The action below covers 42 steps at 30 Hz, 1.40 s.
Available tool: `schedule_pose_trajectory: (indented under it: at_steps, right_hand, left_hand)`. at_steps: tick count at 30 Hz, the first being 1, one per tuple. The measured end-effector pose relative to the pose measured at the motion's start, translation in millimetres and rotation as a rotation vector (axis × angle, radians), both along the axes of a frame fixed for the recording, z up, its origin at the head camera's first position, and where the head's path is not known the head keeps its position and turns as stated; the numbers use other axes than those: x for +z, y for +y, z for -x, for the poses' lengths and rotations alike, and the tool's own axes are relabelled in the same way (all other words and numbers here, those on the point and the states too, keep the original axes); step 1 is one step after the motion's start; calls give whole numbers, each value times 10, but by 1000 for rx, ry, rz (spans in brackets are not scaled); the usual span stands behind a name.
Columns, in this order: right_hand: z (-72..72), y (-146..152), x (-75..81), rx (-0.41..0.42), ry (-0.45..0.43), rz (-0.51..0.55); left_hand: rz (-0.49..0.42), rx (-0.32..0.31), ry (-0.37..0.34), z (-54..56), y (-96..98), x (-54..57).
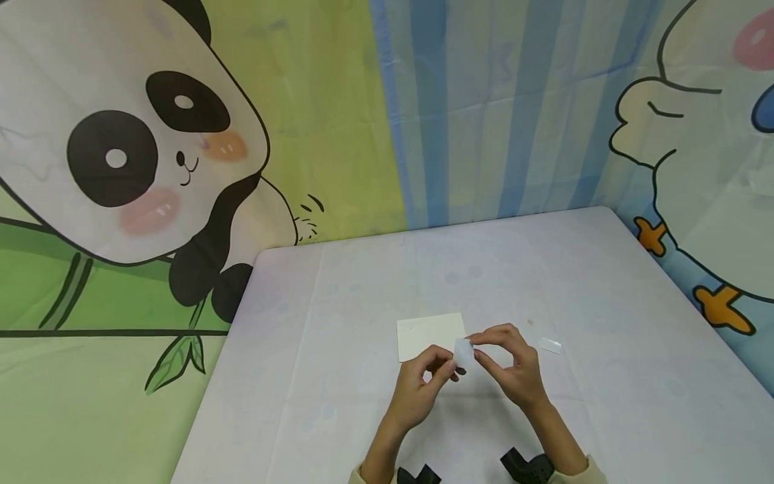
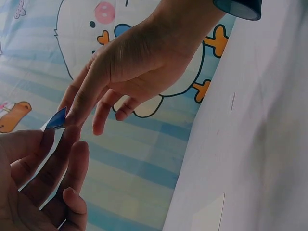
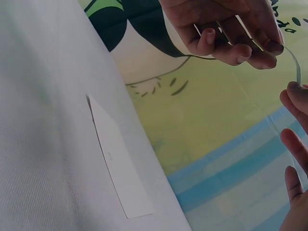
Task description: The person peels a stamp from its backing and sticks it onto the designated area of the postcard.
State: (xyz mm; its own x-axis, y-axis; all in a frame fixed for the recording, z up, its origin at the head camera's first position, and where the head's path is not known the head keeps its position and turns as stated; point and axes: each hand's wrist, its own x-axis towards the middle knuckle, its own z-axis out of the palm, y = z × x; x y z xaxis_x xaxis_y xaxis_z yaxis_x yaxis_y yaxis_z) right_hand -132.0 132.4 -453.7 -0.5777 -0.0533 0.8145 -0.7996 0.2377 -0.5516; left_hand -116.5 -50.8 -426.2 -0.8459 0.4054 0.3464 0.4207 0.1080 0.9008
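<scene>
A small thin piece, pale on one face (image 1: 463, 353) and blue on the other (image 2: 58, 119), is held up between both hands above the table. My left hand (image 1: 418, 388) pinches its left edge between thumb and index finger. From the other side my right hand (image 1: 519, 371) holds the right edge with its fingertips. Seen edge-on in the right wrist view, the thin piece (image 3: 295, 62) bows slightly. Its exact kind cannot be told. Just beyond the left hand, a white rectangular card (image 1: 428, 335) lies flat on the table.
A small clear, shiny piece (image 1: 550, 345) lies on the white-covered table (image 1: 338, 302) to the right of the hands. Printed cloth with a panda (image 1: 151, 134) and blue stripes (image 1: 484, 101) hangs behind the table's far edge.
</scene>
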Motion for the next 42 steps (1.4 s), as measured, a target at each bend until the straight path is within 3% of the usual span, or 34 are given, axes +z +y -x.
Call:
schedule_pose_trajectory:
  at_steps: [14,17,22,24,30,37,42]
  right_hand:
    - [15,10,37,22,53,5]
    - [11,0,53,27,51,1]
    - [-4,-27,79,50,64,-11]
    - [-13,-41,80,77,61,-11]
    - [-51,-91,68,169,3,-15]
    - [-100,-131,76,264,-72,30]
    - [-102,-128,-7,303,-141,79]
  left_hand:
    - [-28,46,19,-16,-13,22]
    - [-47,73,81,-10,-4,6]
    - [-70,160,232,71,14,-185]
    - [-78,194,250,109,14,-265]
    - [-71,286,273,131,13,-292]
    - [-51,365,393,127,34,-231]
    - [-40,374,333,141,31,-282]
